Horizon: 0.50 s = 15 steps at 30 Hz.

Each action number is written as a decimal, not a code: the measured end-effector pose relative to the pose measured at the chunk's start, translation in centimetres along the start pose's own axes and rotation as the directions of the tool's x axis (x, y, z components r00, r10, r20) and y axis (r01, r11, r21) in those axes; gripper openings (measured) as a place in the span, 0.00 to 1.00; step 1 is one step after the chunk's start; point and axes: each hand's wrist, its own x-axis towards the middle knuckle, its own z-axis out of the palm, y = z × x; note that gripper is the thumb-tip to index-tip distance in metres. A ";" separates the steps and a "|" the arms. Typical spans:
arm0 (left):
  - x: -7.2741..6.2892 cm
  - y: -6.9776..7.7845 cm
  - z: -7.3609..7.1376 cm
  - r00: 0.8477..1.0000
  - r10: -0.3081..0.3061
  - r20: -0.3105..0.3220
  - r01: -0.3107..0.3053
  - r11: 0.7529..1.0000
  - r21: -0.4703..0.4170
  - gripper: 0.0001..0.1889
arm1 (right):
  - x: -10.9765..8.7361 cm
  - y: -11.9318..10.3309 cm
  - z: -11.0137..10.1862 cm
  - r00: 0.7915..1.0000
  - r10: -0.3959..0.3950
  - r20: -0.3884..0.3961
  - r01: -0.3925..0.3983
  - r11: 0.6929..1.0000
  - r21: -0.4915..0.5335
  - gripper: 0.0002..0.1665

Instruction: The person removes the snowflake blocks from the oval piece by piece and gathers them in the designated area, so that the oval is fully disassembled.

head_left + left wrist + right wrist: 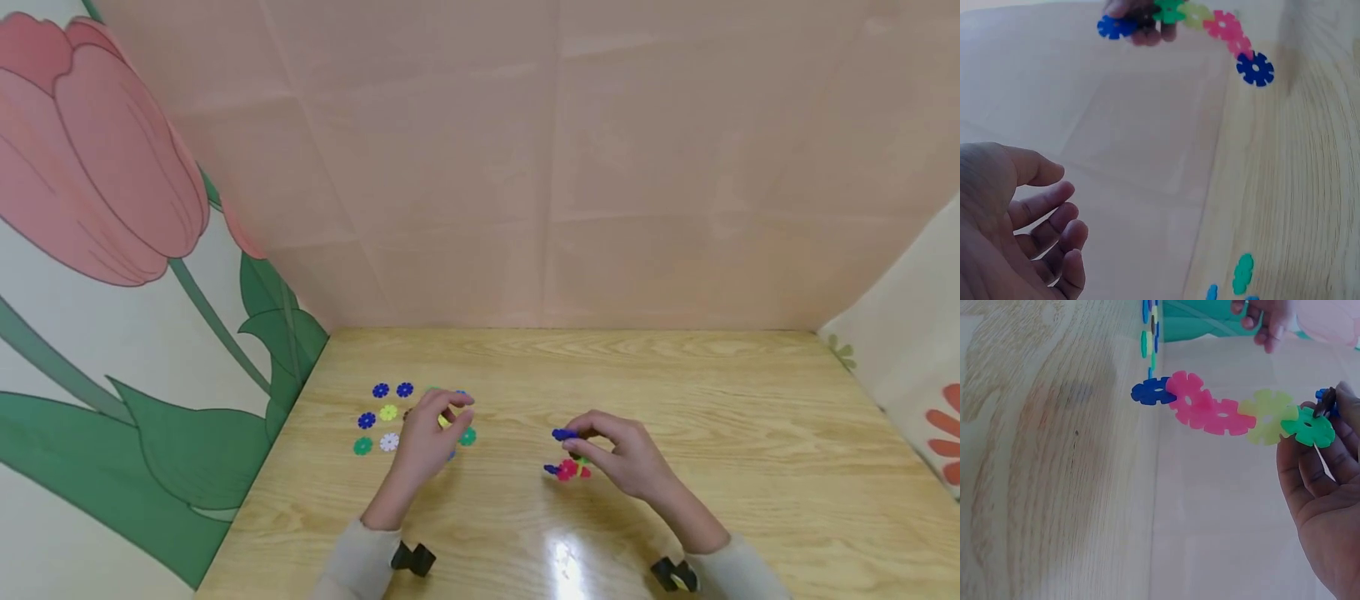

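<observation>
My right hand [626, 454] pinches one end of a chain of interlocked plastic snowflake discs [1222, 415]. From the held end the chain runs blue, dark brown, green, yellow, two pinks and a blue disc [1255, 69]. In the right wrist view the fingers are at the dark brown disc [1325, 403] and the green disc [1309, 426]. My left hand [429, 446], fingers loosely bent and holding nothing, hovers over loose snowflake discs on the left of the table. It hides some of those discs in the head view.
Loose discs lie in rough rows on the wooden table [750, 433], among them a white disc [389, 442], a green disc [363, 446] and a yellow disc [387, 412]. A pink cloth [555, 167] hangs behind, and a tulip-print sheet [112, 167] stands at left.
</observation>
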 end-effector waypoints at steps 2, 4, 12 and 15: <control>0.0 0.3 0.2 1.000 0.012 0.013 -0.012 1.000 -0.010 0.08 | 0.0 -0.1 0.1 1.000 0.012 -0.001 -0.012 1.000 0.003 0.11; -0.1 0.7 0.5 0.999 0.033 0.037 -0.032 0.999 -0.026 0.09 | 0.1 -0.1 0.2 1.000 0.023 0.002 -0.023 1.000 0.019 0.10; -0.3 2.0 1.7 0.975 0.115 0.192 -0.093 0.988 -0.120 0.10 | 0.3 -0.1 0.6 1.000 0.007 0.015 -0.007 0.998 0.061 0.12; -0.3 2.5 2.2 0.965 0.150 0.214 -0.123 0.983 -0.136 0.10 | 0.5 -0.1 0.7 1.000 -0.016 0.017 0.015 0.998 0.058 0.13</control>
